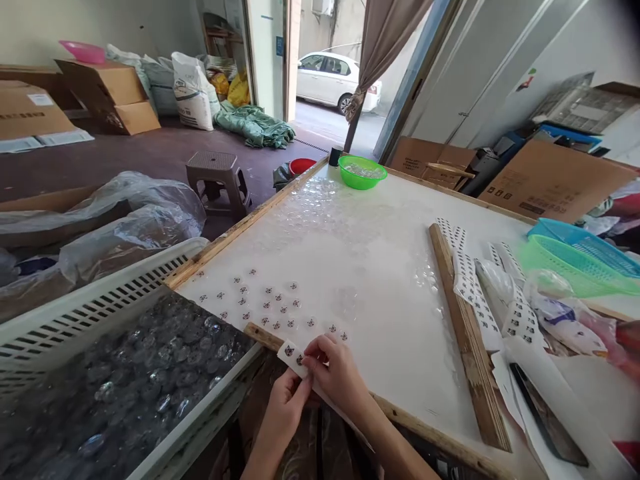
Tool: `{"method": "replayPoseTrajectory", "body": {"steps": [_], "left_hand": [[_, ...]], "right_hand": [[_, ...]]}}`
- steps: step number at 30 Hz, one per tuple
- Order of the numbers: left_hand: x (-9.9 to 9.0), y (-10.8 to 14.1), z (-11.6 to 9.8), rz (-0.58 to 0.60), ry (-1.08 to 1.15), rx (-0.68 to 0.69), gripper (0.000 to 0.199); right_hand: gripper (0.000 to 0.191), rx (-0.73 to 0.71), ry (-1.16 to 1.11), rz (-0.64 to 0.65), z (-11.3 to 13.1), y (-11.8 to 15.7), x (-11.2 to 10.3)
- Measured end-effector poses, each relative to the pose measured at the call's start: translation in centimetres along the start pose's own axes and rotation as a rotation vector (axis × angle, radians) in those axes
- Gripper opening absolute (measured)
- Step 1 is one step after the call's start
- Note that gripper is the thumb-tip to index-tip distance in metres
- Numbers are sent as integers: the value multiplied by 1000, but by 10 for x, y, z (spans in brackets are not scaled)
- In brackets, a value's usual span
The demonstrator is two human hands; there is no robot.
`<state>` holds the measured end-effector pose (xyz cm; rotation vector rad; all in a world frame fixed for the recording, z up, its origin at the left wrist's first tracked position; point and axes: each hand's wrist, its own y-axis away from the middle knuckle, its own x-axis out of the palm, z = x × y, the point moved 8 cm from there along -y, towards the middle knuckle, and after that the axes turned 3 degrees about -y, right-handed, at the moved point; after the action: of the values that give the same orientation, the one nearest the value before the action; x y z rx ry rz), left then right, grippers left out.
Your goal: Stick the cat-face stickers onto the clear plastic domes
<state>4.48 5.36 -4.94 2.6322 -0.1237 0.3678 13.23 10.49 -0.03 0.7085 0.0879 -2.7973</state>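
My left hand (287, 408) pinches a white strip of stickers (287, 351) printed with small dark animal faces, at the near edge of the table. On the same strip, the thumb and fingertips of my right hand (337, 375) close at one printed face. Whether a sticker is lifted there is hidden by the fingers. Beyond the hands, several small clear discs with the same printed face (283, 309) lie scattered on the white tabletop (385, 367). Plain clear pieces (310, 200) spread farther back.
A white slatted crate (165, 267) full of clear pieces stands at the left. A wooden bar (467, 340) lies on the table's right side, beside sticker strips (473, 287), a phone (545, 417) and baskets (565, 260). A green bowl (363, 180) sits at the far corner.
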Motion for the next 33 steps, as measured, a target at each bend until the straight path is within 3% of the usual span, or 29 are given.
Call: {"method": "replayPoseTrajectory", "body": {"steps": [5, 9, 11, 15, 18, 23, 33], "left_hand": [[3, -3, 0, 22, 31, 36, 43], [-1, -3, 1, 0, 11, 57, 43], [-1, -2, 4, 7, 14, 6, 46], [-1, -2, 5, -27, 27, -37, 51], [-1, -3, 6, -31, 59, -39, 52], [-2, -4, 8, -39, 69, -24, 48], [-3, -3, 4, -17, 82, -28, 49]], "right_hand": [[10, -195, 202, -60, 12, 12, 8], [11, -213, 27, -77, 17, 9, 0], [13, -111, -109, -140, 3, -3, -25], [25, 141, -235, -267, -52, -28, -84], [31, 296, -238, -248, -92, -37, -101], [31, 335, -174, -205, -115, -40, -94], [25, 340, 46, -216, -108, -44, -92]]}}
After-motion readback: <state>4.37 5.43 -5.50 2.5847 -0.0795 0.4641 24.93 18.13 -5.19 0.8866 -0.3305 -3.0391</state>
